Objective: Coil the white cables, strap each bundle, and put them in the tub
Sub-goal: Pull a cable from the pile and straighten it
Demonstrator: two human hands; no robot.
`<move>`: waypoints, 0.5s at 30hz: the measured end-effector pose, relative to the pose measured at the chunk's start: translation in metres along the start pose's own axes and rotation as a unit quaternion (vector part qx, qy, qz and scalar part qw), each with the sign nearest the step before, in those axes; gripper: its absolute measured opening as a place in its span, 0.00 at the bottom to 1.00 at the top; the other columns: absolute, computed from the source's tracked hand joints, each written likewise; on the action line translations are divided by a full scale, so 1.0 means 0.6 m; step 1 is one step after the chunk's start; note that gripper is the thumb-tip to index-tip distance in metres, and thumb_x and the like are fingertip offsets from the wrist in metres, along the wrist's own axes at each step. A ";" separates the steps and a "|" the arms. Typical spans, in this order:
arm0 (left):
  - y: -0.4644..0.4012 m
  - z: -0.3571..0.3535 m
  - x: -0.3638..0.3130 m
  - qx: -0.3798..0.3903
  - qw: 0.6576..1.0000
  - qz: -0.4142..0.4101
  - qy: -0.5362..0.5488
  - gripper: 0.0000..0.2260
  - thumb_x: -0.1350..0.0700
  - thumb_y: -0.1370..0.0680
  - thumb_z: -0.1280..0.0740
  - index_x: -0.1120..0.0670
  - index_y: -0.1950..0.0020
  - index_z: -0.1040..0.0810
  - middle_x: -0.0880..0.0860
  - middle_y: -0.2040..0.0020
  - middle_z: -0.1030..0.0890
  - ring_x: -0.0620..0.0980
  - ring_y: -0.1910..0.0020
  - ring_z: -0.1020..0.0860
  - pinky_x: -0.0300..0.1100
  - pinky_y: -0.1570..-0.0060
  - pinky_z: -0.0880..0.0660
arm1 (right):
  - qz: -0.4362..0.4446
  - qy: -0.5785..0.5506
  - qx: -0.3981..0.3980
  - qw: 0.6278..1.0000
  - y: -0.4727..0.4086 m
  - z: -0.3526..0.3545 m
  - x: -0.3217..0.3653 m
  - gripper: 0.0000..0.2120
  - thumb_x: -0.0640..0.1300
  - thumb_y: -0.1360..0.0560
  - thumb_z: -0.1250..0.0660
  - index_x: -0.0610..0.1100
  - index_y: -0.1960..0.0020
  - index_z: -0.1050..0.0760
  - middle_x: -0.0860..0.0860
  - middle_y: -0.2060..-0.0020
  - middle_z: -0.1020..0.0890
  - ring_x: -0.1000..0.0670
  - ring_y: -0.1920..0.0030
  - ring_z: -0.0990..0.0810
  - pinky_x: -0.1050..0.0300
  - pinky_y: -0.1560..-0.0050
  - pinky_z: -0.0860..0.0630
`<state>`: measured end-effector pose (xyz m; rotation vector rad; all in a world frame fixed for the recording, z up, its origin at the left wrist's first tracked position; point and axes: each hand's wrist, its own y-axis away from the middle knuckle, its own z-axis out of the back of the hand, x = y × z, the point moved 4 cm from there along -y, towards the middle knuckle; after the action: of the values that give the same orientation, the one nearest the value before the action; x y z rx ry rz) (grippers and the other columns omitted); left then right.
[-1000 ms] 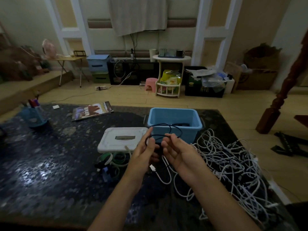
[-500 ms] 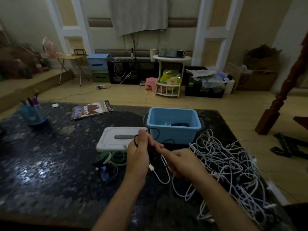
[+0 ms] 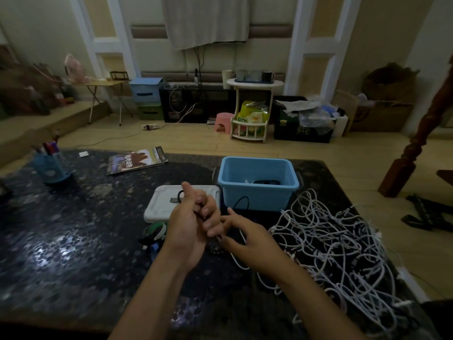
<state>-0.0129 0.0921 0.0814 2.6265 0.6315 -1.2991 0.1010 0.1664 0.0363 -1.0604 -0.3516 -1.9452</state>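
Note:
My left hand (image 3: 192,223) is raised over the table's middle and grips a thin black cable (image 3: 181,194), with a small loop showing beside the thumb. My right hand (image 3: 247,238) is just to its right, fingertips against the left fingers, pinching the same cable; another black loop (image 3: 242,201) rises behind it. The blue tub (image 3: 256,198) stands just beyond my hands, with a dark bundle and something white inside. A big tangle of white cables (image 3: 343,244) lies loose on the table to the right.
A white lid (image 3: 163,202) lies left of the tub, with green and blue strap rolls (image 3: 155,233) in front of it. Farther left are a magazine (image 3: 137,159) and a blue pen holder (image 3: 50,164). The dark stone table (image 3: 73,241) ends close at the right.
The wide black loop held between my hands has been drawn in to small loops. Both hands have closed together and the left one has curled tighter round the cable.

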 end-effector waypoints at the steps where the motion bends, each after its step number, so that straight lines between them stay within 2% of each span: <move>1: 0.001 -0.001 -0.003 0.003 1.000 0.000 0.001 0.21 0.37 0.20 0.47 0.53 0.60 0.36 0.50 0.67 0.38 0.46 0.73 0.41 0.38 0.76 0.38 | -0.012 -0.002 0.007 1.000 -0.002 -0.003 0.001 0.02 0.50 0.23 0.31 0.55 0.50 0.22 0.66 0.38 0.22 0.62 0.34 0.28 0.56 0.35 0.32; 2: 0.001 -0.003 -0.006 0.002 1.000 -0.005 -0.003 0.20 0.37 0.20 0.46 0.53 0.59 0.35 0.50 0.67 0.38 0.46 0.73 0.40 0.38 0.75 0.37 | -0.026 -0.032 0.011 0.999 -0.003 -0.006 0.005 0.02 0.50 0.23 0.32 0.56 0.54 0.24 0.65 0.47 0.19 0.61 0.45 0.23 0.55 0.42 0.28; 3: 0.002 -0.004 -0.008 0.001 1.000 -0.008 -0.009 0.19 0.38 0.21 0.45 0.53 0.57 0.34 0.50 0.67 0.37 0.46 0.72 0.39 0.39 0.74 0.35 | -0.043 -0.090 0.011 0.995 -0.004 -0.007 0.011 0.04 0.49 0.24 0.33 0.56 0.57 0.26 0.62 0.57 0.19 0.58 0.54 0.22 0.54 0.48 0.28; 5: 0.003 -0.005 -0.011 0.004 1.000 -0.007 -0.013 0.15 0.42 0.20 0.43 0.54 0.53 0.31 0.50 0.66 0.34 0.46 0.71 0.36 0.40 0.72 0.30 | -0.066 -0.215 0.018 0.974 -0.004 -0.013 0.017 0.06 0.44 0.24 0.33 0.53 0.57 0.28 0.57 0.64 0.20 0.54 0.58 0.23 0.55 0.53 0.27; 7: 0.003 -0.001 -0.015 0.012 1.000 -0.014 -0.009 0.13 0.46 0.19 0.42 0.56 0.49 0.29 0.51 0.64 0.32 0.46 0.70 0.34 0.41 0.69 0.28 | -0.066 -0.267 0.042 0.961 0.000 -0.018 0.026 0.09 0.37 0.23 0.33 0.44 0.49 0.32 0.53 0.60 0.15 0.51 0.53 0.17 0.57 0.48 0.23; 8: 0.002 0.002 -0.018 0.012 1.000 -0.021 -0.011 0.13 0.47 0.18 0.42 0.56 0.49 0.28 0.51 0.64 0.31 0.47 0.69 0.33 0.41 0.68 0.29 | -0.062 -0.262 0.048 0.962 0.002 -0.021 0.024 0.13 0.38 0.23 0.31 0.43 0.45 0.33 0.50 0.56 0.13 0.49 0.49 0.16 0.53 0.42 0.22; 10: 0.001 0.007 -0.022 0.006 0.999 -0.029 -0.021 0.13 0.50 0.16 0.45 0.56 0.54 0.29 0.52 0.63 0.30 0.47 0.68 0.34 0.40 0.68 0.30 | -0.056 -0.230 0.027 0.971 0.004 -0.026 0.020 0.18 0.46 0.25 0.27 0.50 0.41 0.32 0.47 0.54 0.14 0.46 0.47 0.16 0.43 0.37 0.23; 13: 0.003 0.003 -0.022 0.009 0.999 -0.036 -0.027 0.15 0.51 0.15 0.48 0.55 0.56 0.32 0.53 0.67 0.32 0.49 0.70 0.33 0.42 0.69 0.30 | -0.044 -0.184 -0.004 0.982 0.001 -0.036 0.015 0.21 0.48 0.25 0.26 0.55 0.36 0.30 0.48 0.54 0.16 0.48 0.50 0.17 0.47 0.42 0.21; 15: 0.005 -0.001 -0.018 0.014 0.998 -0.040 -0.036 0.15 0.48 0.15 0.49 0.55 0.55 0.32 0.53 0.69 0.36 0.50 0.72 0.33 0.45 0.68 0.29 | -0.013 -0.179 0.002 0.984 -0.003 -0.050 0.021 0.18 0.49 0.25 0.27 0.56 0.37 0.25 0.52 0.51 0.18 0.49 0.49 0.17 0.47 0.43 0.21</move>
<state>-0.0170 0.0862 0.0902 2.5882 0.7194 -1.4285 0.0800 0.1427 0.0287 -1.4114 -0.5684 -1.7699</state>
